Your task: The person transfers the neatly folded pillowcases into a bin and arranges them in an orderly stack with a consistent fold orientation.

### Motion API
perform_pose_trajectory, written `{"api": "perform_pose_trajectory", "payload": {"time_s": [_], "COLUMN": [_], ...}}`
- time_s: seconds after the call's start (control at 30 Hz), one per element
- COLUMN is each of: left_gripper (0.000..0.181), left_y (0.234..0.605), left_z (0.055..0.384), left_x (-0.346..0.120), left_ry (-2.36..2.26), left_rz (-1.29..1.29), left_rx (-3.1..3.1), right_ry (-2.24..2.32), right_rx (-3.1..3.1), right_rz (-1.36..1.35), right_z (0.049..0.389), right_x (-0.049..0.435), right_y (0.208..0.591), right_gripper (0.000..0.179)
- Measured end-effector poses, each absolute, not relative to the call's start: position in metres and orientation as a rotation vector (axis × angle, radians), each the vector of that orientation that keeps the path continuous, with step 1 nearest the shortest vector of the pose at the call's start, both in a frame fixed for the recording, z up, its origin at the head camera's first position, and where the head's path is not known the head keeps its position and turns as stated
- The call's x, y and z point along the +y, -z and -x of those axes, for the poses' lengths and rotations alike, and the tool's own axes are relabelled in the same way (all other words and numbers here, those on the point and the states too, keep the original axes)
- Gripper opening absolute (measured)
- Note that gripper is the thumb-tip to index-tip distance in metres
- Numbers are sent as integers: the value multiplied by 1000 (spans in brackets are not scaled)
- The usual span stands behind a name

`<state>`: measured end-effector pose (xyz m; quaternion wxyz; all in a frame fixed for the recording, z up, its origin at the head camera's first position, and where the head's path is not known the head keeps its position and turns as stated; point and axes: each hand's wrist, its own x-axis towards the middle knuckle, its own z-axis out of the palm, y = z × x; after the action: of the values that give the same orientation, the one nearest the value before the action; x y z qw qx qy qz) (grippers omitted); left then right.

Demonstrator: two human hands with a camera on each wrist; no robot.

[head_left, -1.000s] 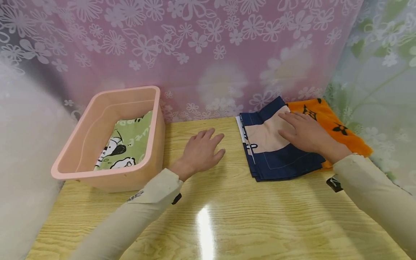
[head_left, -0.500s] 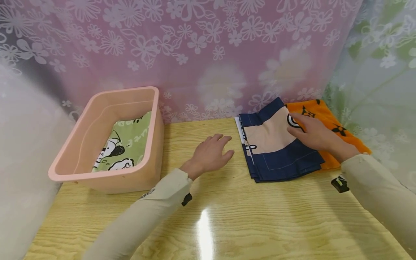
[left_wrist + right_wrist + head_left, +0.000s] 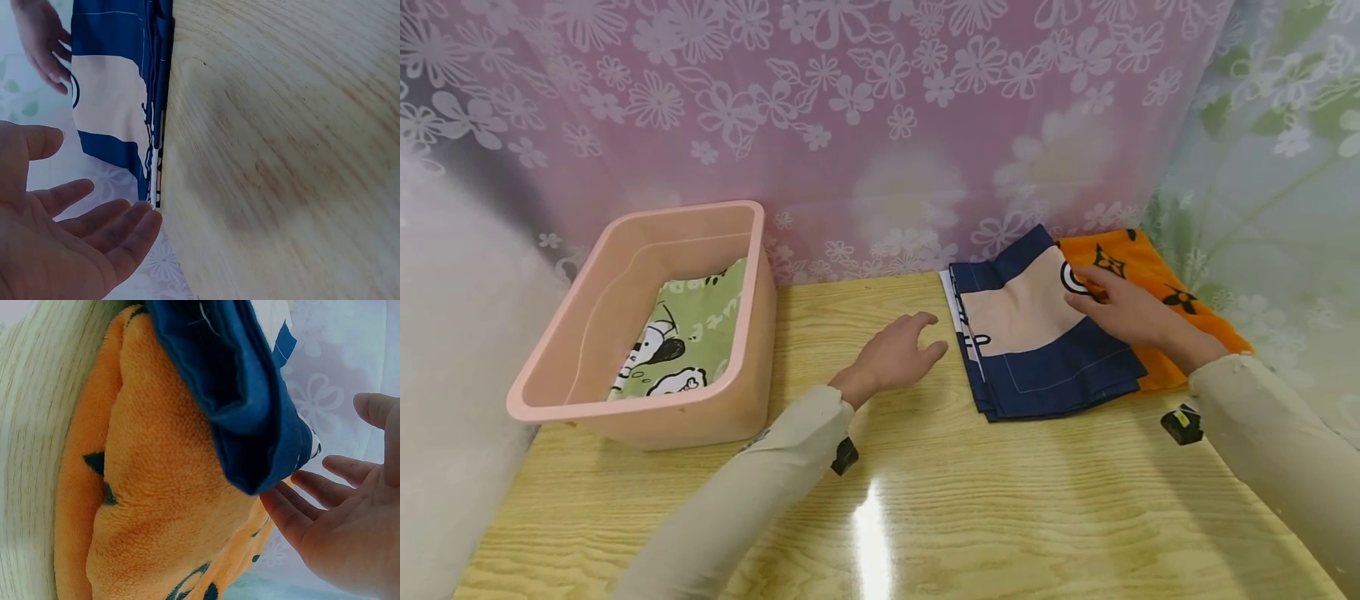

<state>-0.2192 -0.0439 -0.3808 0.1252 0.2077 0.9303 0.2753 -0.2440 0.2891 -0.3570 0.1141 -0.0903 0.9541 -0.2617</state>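
Right hand (image 3: pixel 1131 315) and left hand (image 3: pixel 891 357) about a folded navy-and-peach cloth (image 3: pixel 1022 321).
Fingers: right slightly spread at its right edge (contact unclear); left loosely bent, thumb apart, off its left edge. Cloth: near the back edge of wooden surface (image 3: pixel 1000 500), overlapping orange plush cloth (image 3: pixel 1150 265) by the back right corner. Pink plastic tub (image 3: pixel 692 421): back left corner.

Fuzzy orange cloth (image 3: pixel 169 462), smooth navy-beige cloth (image 3: pixel 1060 375), smooth plastic tub (image 3: pixel 700 412), glossy wood-grain tabletop (image 3: pixel 1000 517)
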Motion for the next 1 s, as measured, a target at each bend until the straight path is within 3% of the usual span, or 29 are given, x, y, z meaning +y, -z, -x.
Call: {"api": "perform_pose_trajectory", "payload": {"time_s": [0.23, 0.5, 1.0], "left_gripper": [51, 50, 45], "left_y": [389, 399, 416], "left_z": [228, 239, 250], "left_x": [-42, -34, -6], "left_ry": [-1079, -1521, -1896], "left_rz": [-498, -220, 203], "left_rx": [2553, 2153, 1797], "right_ry": [761, 735, 785], "right_rx": [2792, 2827, 2764], "right_rz": [178, 152, 87], "right_z": [246, 248, 251], "right_x": [293, 294, 297], "right_y": [356, 358, 364], "right_gripper": [84, 74, 75]}}
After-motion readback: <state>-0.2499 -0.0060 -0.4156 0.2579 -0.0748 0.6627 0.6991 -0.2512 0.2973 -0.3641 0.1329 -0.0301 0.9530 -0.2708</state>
